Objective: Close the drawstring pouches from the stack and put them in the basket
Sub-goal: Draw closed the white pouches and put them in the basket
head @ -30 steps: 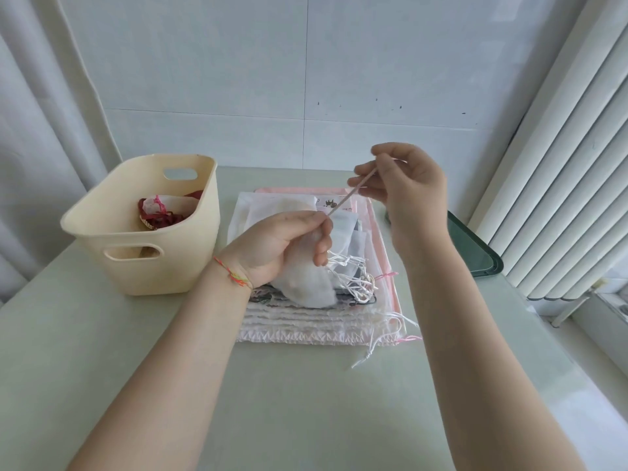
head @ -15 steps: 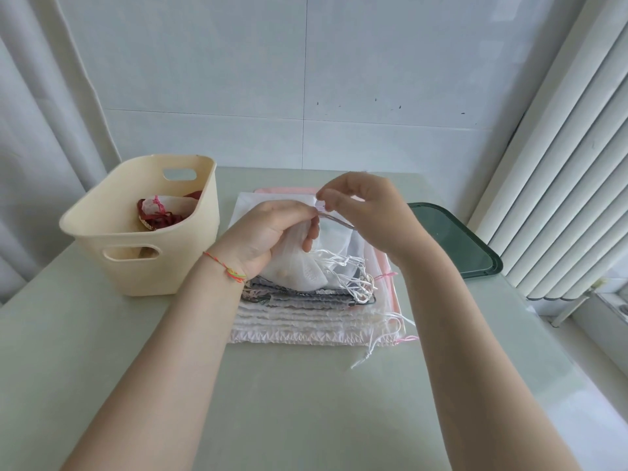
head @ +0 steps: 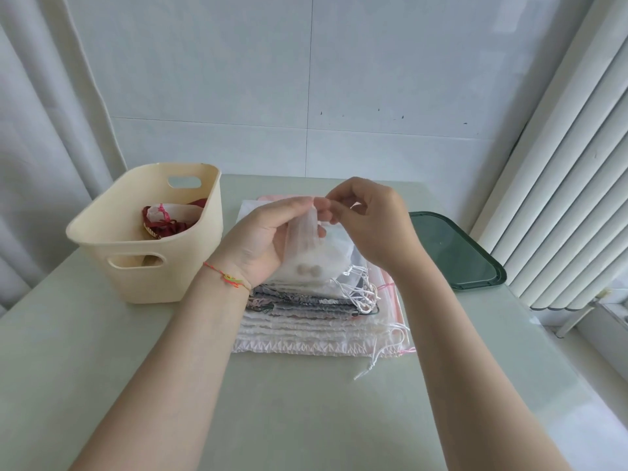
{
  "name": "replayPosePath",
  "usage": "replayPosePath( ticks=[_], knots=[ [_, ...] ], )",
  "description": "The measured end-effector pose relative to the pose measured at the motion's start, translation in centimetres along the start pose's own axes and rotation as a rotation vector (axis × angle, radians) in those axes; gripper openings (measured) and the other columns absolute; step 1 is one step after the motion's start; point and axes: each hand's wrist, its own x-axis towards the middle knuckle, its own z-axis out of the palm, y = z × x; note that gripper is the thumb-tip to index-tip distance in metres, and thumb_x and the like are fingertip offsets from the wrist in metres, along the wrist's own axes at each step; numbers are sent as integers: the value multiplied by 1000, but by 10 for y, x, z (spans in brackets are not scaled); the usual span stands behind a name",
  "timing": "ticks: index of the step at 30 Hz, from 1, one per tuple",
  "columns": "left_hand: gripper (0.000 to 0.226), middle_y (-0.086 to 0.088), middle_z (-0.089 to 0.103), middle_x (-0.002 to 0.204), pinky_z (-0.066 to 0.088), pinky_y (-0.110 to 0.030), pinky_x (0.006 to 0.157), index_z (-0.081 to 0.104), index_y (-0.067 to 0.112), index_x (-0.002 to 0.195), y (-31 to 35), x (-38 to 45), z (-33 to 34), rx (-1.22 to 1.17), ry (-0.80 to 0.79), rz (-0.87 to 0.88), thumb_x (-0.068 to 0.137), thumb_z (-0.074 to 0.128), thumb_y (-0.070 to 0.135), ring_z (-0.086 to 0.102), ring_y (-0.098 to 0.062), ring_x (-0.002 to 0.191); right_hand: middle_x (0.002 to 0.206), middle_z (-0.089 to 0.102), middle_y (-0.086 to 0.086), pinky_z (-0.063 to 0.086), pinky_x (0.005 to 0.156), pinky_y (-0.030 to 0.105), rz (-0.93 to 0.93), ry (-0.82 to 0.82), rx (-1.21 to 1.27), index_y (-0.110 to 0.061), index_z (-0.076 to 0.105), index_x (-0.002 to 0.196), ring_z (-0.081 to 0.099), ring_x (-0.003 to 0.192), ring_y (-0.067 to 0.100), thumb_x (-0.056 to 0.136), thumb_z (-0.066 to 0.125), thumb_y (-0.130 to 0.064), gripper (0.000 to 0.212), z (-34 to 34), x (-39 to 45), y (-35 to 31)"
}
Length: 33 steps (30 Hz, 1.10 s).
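Evidently your right hand (head: 370, 226) released the long pull and pinched the sheer pouch's (head: 306, 246) gathered neck beside your gripping left hand (head: 268, 239), above the stack (head: 306, 328); closure looked nearly finished.

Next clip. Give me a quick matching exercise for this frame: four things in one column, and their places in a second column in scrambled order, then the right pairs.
Things:
1. white pouch
2. basket
3. dark green tray
4. stack of pouches

Places:
A. on the table's right side, by the blinds
B. flat on the table, under the hands
C. gripped in the left hand, with the right hand pinching at its top
D. on the table's left side, with a dark red pouch inside

Pairs: 1-C, 2-D, 3-A, 4-B
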Motion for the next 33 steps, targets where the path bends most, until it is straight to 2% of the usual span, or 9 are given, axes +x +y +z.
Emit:
replayPosePath(
  ticks=[4,7,9,12,16,19,23,29,33],
  knots=[
    [16,4,69,81,53,-26,65,77,16,88,-2,3,-1,34,148,32,87,62,19,61,-8,72,66,68,-11,36,61,22,-5,-53,-103,-25,68,81,53,55,6,89,67,-24,9,4,0,2],
    [15,-1,67,79,48,-22,62,76,11,91,-7,4,-2,203,244,97,79,70,19,58,-9,71,62,61,-21,39,69,23,-34,-84,-178,-26,69,83,52,58,-5,90,65,-24,8,3,-1,-1],
    [11,0,65,74,44,-23,67,75,10,90,-8,5,-4,396,237,130,84,70,18,54,-11,71,63,59,-24,45,77,25,-46,-96,-194,-23,69,87,58,68,-4,90,63,-19,8,-1,-1,-3],
    [13,3,62,68,43,-22,69,73,12,86,-5,2,-1,571,93,67,90,65,22,53,-12,69,65,63,-17,44,67,17,-47,-129,-164,-17,69,87,60,69,1,91,60,-10,12,-8,-2,-8],
    [23,-8,55,69,41,-20,63,70,7,80,-1,-4,2,475,-38,49,84,68,30,45,-24,70,78,68,-10,44,66,9,-33,-110,-76,-19,69,86,61,76,5,89,64,-13,8,-9,-2,-9],
    [20,-9,56,70,43,-21,61,69,5,76,2,-3,0,283,-13,93,86,64,22,50,-18,63,93,67,-6,49,71,17,-6,-10,4,-21,64,102,65,79,10,90,67,-23,12,-4,-1,-6],
    [25,-8,56,69,42,-28,65,64,6,76,4,-1,-4,181,-54,130,94,50,18,52,-18,64,93,72,6,56,81,39,140,-219,325,-11,64,107,70,82,19,93,66,-27,22,-8,-2,-7],
    [29,-11,55,65,43,-28,70,66,10,72,4,-3,-3,178,-136,120,95,50,20,54,-19,68,86,72,16,45,73,32,144,-332,439,-3,69,98,58,75,16,86,74,-23,24,-12,-1,-4],
    [27,-11,56,63,45,-27,70,63,7,74,3,-2,-3,173,-133,84,91,49,23,54,-20,66,84,71,18,43,72,30,153,-395,459,-5,66,91,54,76,20,85,74,-15,14,-13,-3,-4]
  ],
)
